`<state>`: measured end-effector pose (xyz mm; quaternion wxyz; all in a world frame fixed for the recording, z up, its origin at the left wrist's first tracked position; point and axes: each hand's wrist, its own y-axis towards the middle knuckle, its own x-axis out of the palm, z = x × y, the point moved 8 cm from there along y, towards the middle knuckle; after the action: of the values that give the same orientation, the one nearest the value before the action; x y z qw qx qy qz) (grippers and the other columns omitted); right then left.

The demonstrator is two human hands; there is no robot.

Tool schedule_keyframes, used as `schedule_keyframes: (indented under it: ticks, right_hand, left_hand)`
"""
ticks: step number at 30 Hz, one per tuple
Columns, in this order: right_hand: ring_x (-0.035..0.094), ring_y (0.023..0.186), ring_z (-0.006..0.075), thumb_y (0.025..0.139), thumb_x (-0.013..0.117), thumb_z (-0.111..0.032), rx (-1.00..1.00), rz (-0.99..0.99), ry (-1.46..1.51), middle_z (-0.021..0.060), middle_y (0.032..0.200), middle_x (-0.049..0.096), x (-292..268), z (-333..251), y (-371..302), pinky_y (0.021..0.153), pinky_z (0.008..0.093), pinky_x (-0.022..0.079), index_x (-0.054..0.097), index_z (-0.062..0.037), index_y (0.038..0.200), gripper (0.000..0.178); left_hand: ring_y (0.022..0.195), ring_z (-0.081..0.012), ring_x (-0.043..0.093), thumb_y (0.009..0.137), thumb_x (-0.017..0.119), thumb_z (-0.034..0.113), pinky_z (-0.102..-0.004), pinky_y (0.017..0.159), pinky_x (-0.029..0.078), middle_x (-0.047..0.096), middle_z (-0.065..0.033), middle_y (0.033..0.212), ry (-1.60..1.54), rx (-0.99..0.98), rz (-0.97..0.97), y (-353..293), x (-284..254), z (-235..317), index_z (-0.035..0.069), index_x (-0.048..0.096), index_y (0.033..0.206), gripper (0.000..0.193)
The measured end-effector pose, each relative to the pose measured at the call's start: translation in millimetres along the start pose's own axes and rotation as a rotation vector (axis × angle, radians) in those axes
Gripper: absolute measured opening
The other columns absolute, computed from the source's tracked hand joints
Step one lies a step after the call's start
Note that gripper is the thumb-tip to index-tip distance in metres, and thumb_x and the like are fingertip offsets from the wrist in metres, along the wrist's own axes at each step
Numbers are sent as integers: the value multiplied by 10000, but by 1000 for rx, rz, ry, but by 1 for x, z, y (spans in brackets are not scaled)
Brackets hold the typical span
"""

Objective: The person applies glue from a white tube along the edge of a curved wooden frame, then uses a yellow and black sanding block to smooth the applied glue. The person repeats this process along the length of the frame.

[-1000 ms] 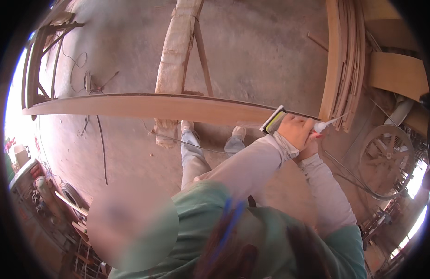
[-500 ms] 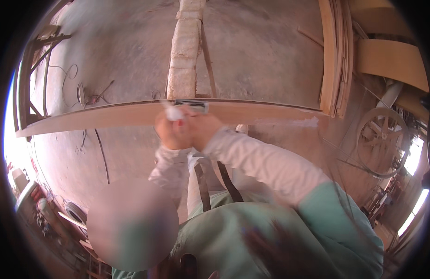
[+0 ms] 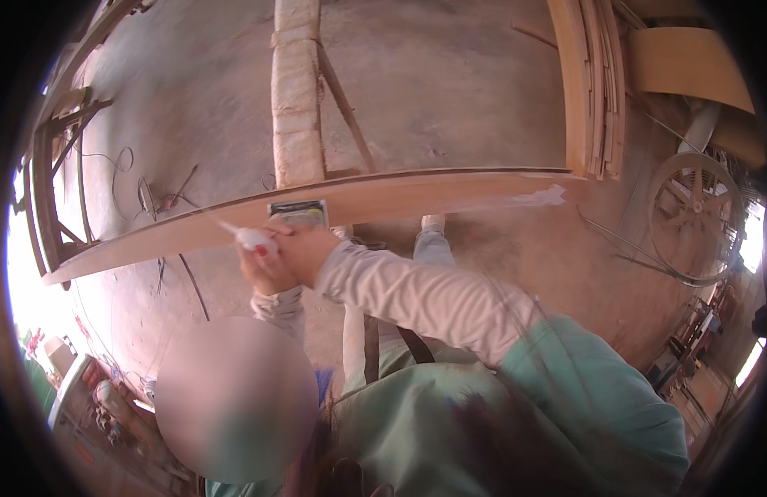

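Note:
A long wooden board (image 3: 416, 192) runs crosswise in front of me, with a whitish smear (image 3: 537, 197) on its right part. My left hand (image 3: 267, 272) is closed round a small white squeeze bottle (image 3: 255, 240) whose thin nozzle points up and left; a red spot shows beside it. Pressed against that hand, my right hand (image 3: 307, 248) has its fingers curled at a flat, wide scraper-like tool (image 3: 299, 211), dark along the far edge and pale at the side. This tool overlaps the board's near face. My palms and part of both grips are hidden.
Behind the board, a pale wrapped beam (image 3: 299, 108) extends away, with a thin strut beside it. Stacked planks (image 3: 595, 91) stand at far right, near a large spoked wheel (image 3: 690, 217). A wooden frame (image 3: 60, 182) and cables (image 3: 147, 195) are at left.
Both hands have shifted left along the board with the bottle and the flat tool. The view has moved too, so the beam sits further left and the board looks tilted.

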<state>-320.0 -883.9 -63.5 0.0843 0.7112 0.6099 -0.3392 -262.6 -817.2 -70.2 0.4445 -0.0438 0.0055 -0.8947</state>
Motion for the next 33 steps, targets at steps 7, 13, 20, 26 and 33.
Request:
schedule_keyframes:
  ticks: [7,13,20,26,33]
  right_hand:
    - [682,811,299,861,534,-234,201,39,-205,103,966,660,-67,121,-114,664,434,563,534,-127,1185,341]
    - [673,771,340,801,591,-210,416,7,-428,145,938,658,-125,218,-214,662,443,556,537,-90,1110,336]
    - [674,763,335,818,602,-223,340,242,-478,153,863,664,-175,247,-261,661,424,555,541,-33,1068,319]
    - [687,780,278,758,582,-93,414,-55,-440,134,856,676,-142,179,-174,629,398,565,536,-28,1059,312]
    - [689,855,275,896,505,-273,113,-30,-110,126,984,688,-54,68,-35,714,403,560,632,-83,1047,274]
  left_hand:
    - [677,-347,553,851,579,250,-435,652,410,575,-145,751,515,323,-249,-32,173,-14,33,540,879,223]
    - [646,-334,574,810,654,277,-427,636,423,599,-110,719,565,364,-422,-67,318,5,45,590,877,250]
    - [693,-334,580,815,663,318,-412,696,425,634,-120,781,467,326,-514,-83,392,4,53,588,959,311]
    - [707,-343,591,777,641,162,-440,702,417,615,-126,762,601,326,-399,-44,299,-3,57,585,919,185]
    - [827,-258,596,974,471,351,-366,768,505,605,-154,880,-360,-308,-10,19,90,-42,15,502,1009,339]
